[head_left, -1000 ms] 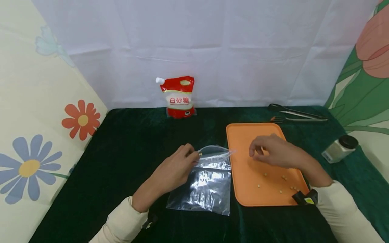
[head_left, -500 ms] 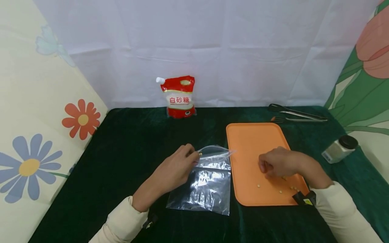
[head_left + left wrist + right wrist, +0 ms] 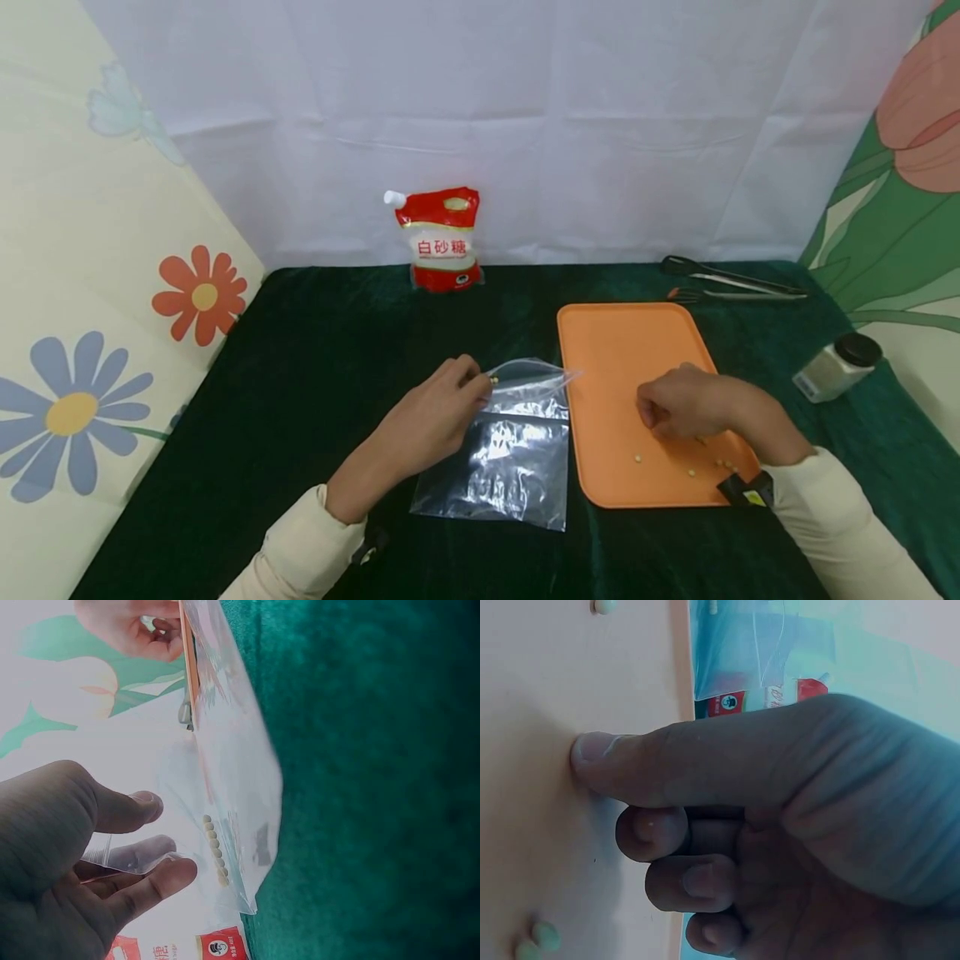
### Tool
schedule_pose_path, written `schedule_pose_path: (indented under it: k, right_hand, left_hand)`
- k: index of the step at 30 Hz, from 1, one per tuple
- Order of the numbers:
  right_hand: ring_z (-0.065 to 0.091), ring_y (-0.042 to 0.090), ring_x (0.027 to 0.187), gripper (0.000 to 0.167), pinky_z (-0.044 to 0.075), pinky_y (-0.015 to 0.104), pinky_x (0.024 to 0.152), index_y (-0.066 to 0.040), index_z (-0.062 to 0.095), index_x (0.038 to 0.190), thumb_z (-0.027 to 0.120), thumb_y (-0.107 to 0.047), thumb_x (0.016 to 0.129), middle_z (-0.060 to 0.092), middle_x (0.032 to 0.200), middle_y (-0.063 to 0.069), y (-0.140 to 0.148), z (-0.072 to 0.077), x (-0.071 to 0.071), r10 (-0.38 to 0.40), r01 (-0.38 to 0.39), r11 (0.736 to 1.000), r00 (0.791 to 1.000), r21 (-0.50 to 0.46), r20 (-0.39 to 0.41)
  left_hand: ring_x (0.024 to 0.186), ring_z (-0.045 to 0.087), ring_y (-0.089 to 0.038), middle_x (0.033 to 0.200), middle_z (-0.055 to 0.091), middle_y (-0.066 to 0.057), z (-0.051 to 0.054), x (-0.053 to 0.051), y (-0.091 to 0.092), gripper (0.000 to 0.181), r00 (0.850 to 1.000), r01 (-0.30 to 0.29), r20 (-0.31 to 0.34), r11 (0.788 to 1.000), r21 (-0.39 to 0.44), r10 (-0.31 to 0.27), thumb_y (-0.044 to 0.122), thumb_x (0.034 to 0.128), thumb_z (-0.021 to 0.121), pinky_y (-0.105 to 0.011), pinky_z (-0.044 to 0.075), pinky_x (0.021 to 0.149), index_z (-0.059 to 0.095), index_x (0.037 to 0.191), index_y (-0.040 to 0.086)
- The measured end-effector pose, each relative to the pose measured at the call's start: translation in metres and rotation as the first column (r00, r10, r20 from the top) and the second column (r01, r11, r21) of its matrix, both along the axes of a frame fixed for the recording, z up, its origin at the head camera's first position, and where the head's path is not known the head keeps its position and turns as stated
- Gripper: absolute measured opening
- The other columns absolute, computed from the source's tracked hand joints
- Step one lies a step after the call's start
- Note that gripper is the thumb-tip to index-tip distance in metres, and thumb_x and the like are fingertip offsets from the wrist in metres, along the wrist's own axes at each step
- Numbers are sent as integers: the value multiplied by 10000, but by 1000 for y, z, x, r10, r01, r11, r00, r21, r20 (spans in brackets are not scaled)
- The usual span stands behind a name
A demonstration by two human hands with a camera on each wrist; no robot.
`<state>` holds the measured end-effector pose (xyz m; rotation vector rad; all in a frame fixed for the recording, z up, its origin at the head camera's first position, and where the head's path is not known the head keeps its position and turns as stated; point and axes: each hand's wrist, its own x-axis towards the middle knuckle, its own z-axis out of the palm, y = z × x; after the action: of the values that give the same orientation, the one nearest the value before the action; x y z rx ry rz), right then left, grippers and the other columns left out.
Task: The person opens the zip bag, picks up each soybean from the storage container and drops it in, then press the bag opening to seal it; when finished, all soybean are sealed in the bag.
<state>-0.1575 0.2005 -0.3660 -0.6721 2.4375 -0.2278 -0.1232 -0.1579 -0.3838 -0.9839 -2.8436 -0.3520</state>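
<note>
My left hand (image 3: 437, 412) holds a clear zip bag (image 3: 510, 475) by the left side of its gaping mouth. The left wrist view has the bag's film between thumb and fingers (image 3: 154, 889), and several pale beans (image 3: 215, 847) in a row inside the bag. My right hand (image 3: 690, 404) is lowered onto the orange tray (image 3: 615, 333), thumb and forefinger pinching at the spot where a bean lay. That bean is hidden behind the thumb (image 3: 604, 754); the other fingers are curled. Several loose beans (image 3: 692, 472) lie around it on the tray.
A red and white sugar pouch (image 3: 444, 242) stands at the back against the white cloth. Tongs (image 3: 735, 281) and a brush-like tool (image 3: 738, 296) lie behind the tray. A black-lidded jar (image 3: 836, 369) lies tilted at the right edge of the green table.
My right hand has come down toward me from above the tray to its surface, covering a bean, and has hardly moved over the last half second. The left hand and bag stay put.
</note>
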Motion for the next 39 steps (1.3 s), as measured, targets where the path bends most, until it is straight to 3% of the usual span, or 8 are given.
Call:
schedule_pose_path:
  k: [7, 12, 18, 24, 27, 30, 32, 39]
  right_hand:
    - [476, 160, 702, 125, 349, 372, 708, -264, 594, 887, 679, -219, 966, 542, 754, -73, 2, 2, 0, 25, -26, 999, 999, -33, -46]
    - [487, 110, 684, 94, 365, 342, 690, -290, 611, 913, 641, -254, 995, 541, 750, -111, 2, 2, -5, 60, -84, 980, 989, -182, -132]
    - [508, 94, 654, 117, 418, 278, 612, -292, 645, 1028, 598, -396, 1005, 556, 763, -123, -3, -3, -13, 69, -156, 882, 976, -445, -206]
    - [505, 128, 653, 89, 417, 281, 574, -300, 646, 1056, 629, -361, 993, 556, 768, -66, -15, -6, -10, -81, -87, 779, 968, -621, -237]
    - [498, 153, 658, 66, 409, 294, 563, -290, 655, 1049, 645, -319, 990, 552, 776, -33, -20, -9, -8, -154, -45, 719, 963, -693, -222]
    - [498, 172, 668, 62, 401, 301, 558, -273, 666, 1043, 655, -296, 987, 554, 778, -14, -26, -11, -7, -203, -10, 676, 959, -737, -200]
    - [503, 179, 675, 69, 401, 302, 555, -263, 669, 1049, 656, -290, 986, 562, 785, -10, -30, -12, -7, -222, 7, 660, 957, -751, -186]
    - [521, 175, 667, 113, 415, 293, 543, -280, 677, 1068, 651, -350, 982, 575, 796, -18, -41, -20, -4, -269, 48, 656, 947, -753, -174]
  left_hand:
    - [962, 519, -85, 1150, 531, 20, 0, 0, -1, 303, 1000, 6, -3, 1000, 12, -6, 194, 901, 742, -192, 483, 716, 633, 1183, 220]
    - [963, 518, -83, 1152, 531, 21, 1, 0, -1, 298, 1000, 9, -1, 1000, 14, -9, 194, 904, 738, -191, 483, 719, 634, 1182, 217]
    - [963, 514, -84, 1152, 531, 23, 0, 0, -1, 290, 1000, 11, -3, 1000, 14, -11, 204, 914, 725, -186, 481, 721, 634, 1189, 211]
    - [969, 514, -86, 1156, 530, 23, 0, 1, -1, 304, 1000, 16, 0, 1000, 21, -16, 186, 902, 736, -192, 484, 728, 632, 1186, 213]
    - [970, 513, -89, 1154, 529, 23, 0, 1, -1, 305, 1000, 17, -1, 1000, 19, -17, 179, 895, 743, -192, 485, 728, 632, 1177, 215]
    - [965, 511, -89, 1150, 529, 23, 0, 0, -1, 313, 1000, 17, -2, 1000, 16, -17, 172, 886, 752, -193, 485, 728, 634, 1174, 214]
    - [964, 509, -87, 1147, 530, 24, 0, 0, 0, 319, 1000, 17, -3, 1000, 13, -17, 167, 882, 756, -194, 485, 731, 635, 1174, 212]
    - [977, 512, -87, 1151, 529, 28, 0, 0, 0, 326, 1000, 18, 6, 1000, 8, -18, 158, 875, 758, -197, 486, 740, 634, 1171, 215]
